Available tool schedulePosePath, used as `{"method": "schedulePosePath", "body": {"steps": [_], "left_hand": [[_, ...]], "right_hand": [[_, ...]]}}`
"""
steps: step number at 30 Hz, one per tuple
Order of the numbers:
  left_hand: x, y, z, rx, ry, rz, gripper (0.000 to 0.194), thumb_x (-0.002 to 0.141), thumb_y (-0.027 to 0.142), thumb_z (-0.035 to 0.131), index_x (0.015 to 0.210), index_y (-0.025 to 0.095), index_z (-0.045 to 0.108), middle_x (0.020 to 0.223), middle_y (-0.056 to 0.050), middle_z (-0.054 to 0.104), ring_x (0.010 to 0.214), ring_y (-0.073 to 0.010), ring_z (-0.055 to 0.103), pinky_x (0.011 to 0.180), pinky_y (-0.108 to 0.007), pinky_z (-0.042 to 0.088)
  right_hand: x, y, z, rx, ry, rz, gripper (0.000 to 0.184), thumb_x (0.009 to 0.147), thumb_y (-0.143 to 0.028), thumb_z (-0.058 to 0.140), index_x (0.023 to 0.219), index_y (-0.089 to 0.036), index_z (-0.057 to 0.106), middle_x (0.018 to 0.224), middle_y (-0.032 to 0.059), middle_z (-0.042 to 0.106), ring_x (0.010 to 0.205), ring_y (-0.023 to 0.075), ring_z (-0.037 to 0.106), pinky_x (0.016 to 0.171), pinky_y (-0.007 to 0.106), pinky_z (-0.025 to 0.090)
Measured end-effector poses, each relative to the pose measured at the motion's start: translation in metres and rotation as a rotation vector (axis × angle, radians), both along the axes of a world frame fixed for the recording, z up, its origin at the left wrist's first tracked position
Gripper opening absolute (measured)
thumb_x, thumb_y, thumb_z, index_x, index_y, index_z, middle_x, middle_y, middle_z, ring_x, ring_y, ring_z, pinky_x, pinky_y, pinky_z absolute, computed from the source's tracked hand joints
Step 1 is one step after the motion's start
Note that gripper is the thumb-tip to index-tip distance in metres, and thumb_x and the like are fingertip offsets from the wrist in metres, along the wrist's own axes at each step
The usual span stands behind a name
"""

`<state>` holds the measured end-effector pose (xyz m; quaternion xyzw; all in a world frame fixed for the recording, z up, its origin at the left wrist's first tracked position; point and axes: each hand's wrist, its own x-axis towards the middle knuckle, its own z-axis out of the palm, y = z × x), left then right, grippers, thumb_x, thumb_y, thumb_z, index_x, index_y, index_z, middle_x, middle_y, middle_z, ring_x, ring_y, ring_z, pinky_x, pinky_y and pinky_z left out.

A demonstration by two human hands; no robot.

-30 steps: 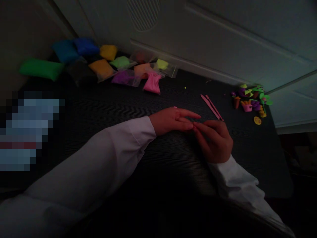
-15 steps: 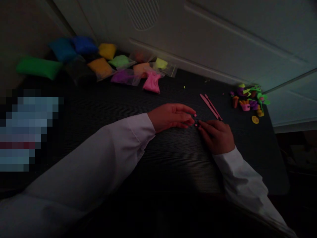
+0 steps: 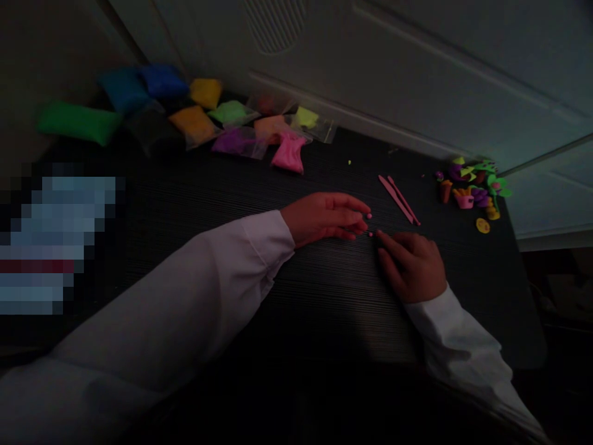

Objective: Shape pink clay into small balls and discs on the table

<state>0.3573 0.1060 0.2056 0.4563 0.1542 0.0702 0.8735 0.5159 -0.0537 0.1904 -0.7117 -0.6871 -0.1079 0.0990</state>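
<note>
My left hand (image 3: 327, 217) is over the dark table, fingers stretched to the right and slightly apart. A small pink clay ball (image 3: 369, 216) lies at its index fingertip. Just below is a smaller pink clay piece (image 3: 370, 234), between the two hands. My right hand (image 3: 414, 264) rests on the table with its index finger extended beside that smaller piece. Its thumb is apart from the index finger, and nothing shows between them. Beyond the hands lie two pink modelling tools (image 3: 399, 199), side by side and slanting.
Bags of coloured clay line the back left, among them a pink one (image 3: 290, 152) and a green one (image 3: 79, 122). Small clay figures (image 3: 475, 185) crowd the right edge, near a yellow disc (image 3: 482, 225). A white panelled wall (image 3: 417, 80) borders the table. A blurred-out patch (image 3: 55, 241) covers the left.
My right thumb has come away from the index finger, and the hand has drawn slightly back from the small pink piece. My left hand keeps its pose. The whole view has shifted a little.
</note>
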Motion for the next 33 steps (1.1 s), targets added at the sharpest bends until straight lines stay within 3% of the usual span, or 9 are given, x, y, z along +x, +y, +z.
{"method": "schedulePosePath", "body": {"steps": [22,28,33], "left_hand": [[0.000,0.000,0.001,-0.016,-0.018,0.009,0.019,0.073,0.011,0.051,0.091,0.009,0.054,0.075,-0.005,0.060,0.071,-0.0106,0.057,0.069,-0.028,0.043],[-0.004,0.008,0.003,0.000,-0.118,0.187,0.008,0.073,0.016,0.051,0.077,0.010,0.054,0.061,-0.001,0.057,0.057,-0.0089,0.055,0.056,-0.023,0.042],[-0.008,0.018,0.005,-0.014,-0.164,0.318,0.012,0.076,0.017,0.044,0.071,0.010,0.053,0.055,0.001,0.054,0.052,-0.0077,0.054,0.050,-0.020,0.040]], "right_hand": [[-0.005,0.002,0.001,0.040,0.034,-0.049,0.035,0.071,-0.030,0.051,0.105,-0.022,0.056,0.095,0.0065,0.054,0.076,0.0171,0.046,0.069,0.034,0.037],[-0.001,0.000,-0.001,0.115,0.131,-0.058,0.036,0.071,-0.025,0.050,0.107,-0.020,0.054,0.095,0.0078,0.052,0.083,0.0179,0.048,0.071,0.034,0.039],[0.001,-0.001,-0.003,0.117,0.131,-0.061,0.033,0.071,-0.025,0.051,0.103,-0.021,0.056,0.092,0.0064,0.054,0.081,0.0173,0.049,0.070,0.034,0.039]]}}
